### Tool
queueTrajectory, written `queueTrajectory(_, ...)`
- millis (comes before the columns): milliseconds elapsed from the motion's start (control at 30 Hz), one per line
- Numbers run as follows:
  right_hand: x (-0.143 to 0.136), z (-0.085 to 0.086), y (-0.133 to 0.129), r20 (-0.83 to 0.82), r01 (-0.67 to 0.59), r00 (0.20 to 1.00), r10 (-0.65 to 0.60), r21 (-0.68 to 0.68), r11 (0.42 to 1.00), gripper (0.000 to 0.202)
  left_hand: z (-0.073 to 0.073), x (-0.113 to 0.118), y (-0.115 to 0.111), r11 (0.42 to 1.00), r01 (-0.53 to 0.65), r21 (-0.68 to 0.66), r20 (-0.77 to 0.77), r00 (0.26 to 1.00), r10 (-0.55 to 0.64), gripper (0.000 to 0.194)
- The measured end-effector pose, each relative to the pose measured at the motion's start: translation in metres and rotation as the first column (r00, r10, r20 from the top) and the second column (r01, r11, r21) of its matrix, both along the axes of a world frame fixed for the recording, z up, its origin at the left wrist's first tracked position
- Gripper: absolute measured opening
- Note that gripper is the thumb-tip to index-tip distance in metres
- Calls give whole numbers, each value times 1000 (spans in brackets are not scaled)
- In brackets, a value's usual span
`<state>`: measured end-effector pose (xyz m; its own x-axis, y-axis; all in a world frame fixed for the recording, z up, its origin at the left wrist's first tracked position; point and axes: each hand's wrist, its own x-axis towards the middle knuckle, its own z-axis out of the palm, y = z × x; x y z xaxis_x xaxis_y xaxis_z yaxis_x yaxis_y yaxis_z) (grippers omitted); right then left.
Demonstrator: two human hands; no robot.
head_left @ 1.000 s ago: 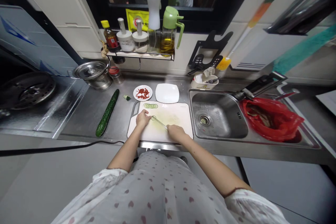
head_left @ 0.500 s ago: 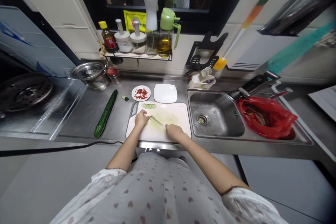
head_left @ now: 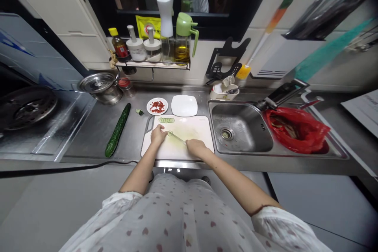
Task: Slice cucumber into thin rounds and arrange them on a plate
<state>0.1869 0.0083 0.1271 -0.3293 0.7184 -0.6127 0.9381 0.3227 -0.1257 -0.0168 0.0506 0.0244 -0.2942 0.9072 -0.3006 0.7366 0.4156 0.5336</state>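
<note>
A white cutting board (head_left: 195, 126) lies on the steel counter. On it, my right hand (head_left: 195, 148) is closed around the handle of a knife (head_left: 178, 139), whose blade points left. At the blade's tip is a thin green-edged cucumber slice (head_left: 170, 134). My left hand (head_left: 158, 134) is bent with its fingertips at the left edge of this slice; whether it pinches the slice is too small to tell. Several overlapping cucumber slices (head_left: 166, 120) lie in a row near the board's top left.
Behind the board are a plate of chopped red pieces (head_left: 150, 111) and a bare white plate (head_left: 184, 105). A whole cucumber (head_left: 118, 130) and a cucumber end (head_left: 139, 112) lie left. Right are the sink (head_left: 242, 126) and a red bag (head_left: 313, 136).
The whole view has shifted slightly. Both hands, the knife and the slice at its tip keep nearly the same places on the board.
</note>
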Motion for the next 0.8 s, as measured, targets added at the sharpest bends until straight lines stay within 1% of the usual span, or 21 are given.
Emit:
queueTrajectory(233,16,-6,-8,18,-10,1000,10,-2,1000,35,0,2,-1,1000,4,8,-2,1000,-4,26)
queueTrajectory(367,27,-14,-18,-5,32,999,-32,14,999,31,-1,5,-7,996,70,59,-42,997,-67,22)
queueTrajectory(433,34,-18,-24,-43,88,995,-86,50,995,30,-1,7,-12,989,110,97,-75,992,-103,21)
queueTrajectory(500,39,-23,-29,-86,192,979,-185,82,978,32,1,10,-17,981,147,129,-110,985,-134,22)
queueTrajectory(567,44,-27,-33,-108,310,949,-298,121,943,35,3,15,-20,971,185,150,-142,976,-165,23)
queueTrajectory(633,48,-32,-35,-111,391,919,-377,146,909,37,5,19,-21,965,208,162,-169,969,-180,23)
queueTrajectory(700,51,-36,-35,-102,424,905,-413,157,892,38,7,24,-19,964,213,162,-186,966,-183,21)
queueTrajectory(800,55,-40,-33,-86,426,905,-417,167,889,38,8,28,-16,967,208,150,-184,966,-180,16)
